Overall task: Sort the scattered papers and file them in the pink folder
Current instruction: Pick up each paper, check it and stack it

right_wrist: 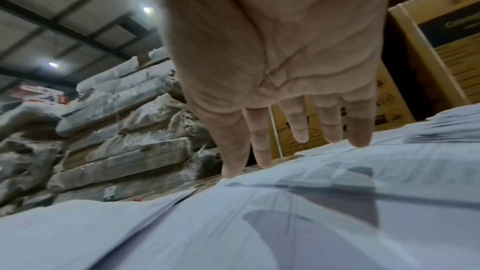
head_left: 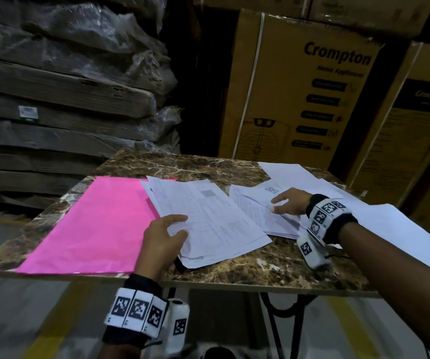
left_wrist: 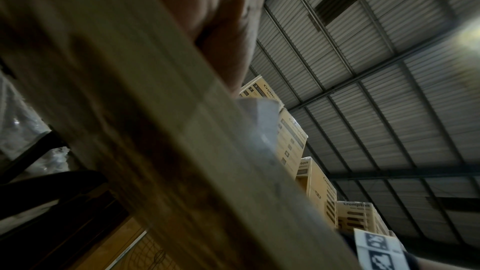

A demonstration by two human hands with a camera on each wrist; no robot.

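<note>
A pink folder [head_left: 92,224] lies flat on the left half of the marble table [head_left: 273,270]. Partly overlapping its right edge is a stack of printed papers [head_left: 213,216], its near corner raised a little off the table. My left hand [head_left: 182,225] grips that stack at its left edge, with the digits curled over the sheets. To the right, my right hand [head_left: 273,204] rests with straight, spread fingers on loose papers [head_left: 255,211]. In the right wrist view the fingertips [right_wrist: 359,141] touch the paper [right_wrist: 285,213]. The left wrist view catches only my palm [left_wrist: 221,17], the table edge [left_wrist: 155,130] and a paper corner [left_wrist: 259,114].
More white sheets [head_left: 403,226] spread over the table's right side and overhang it. Crompton cardboard boxes [head_left: 299,94] stand close behind the table. Plastic-wrapped flat packs [head_left: 66,86] are piled at the left. The table's near edge [head_left: 234,282] is close to my left wrist.
</note>
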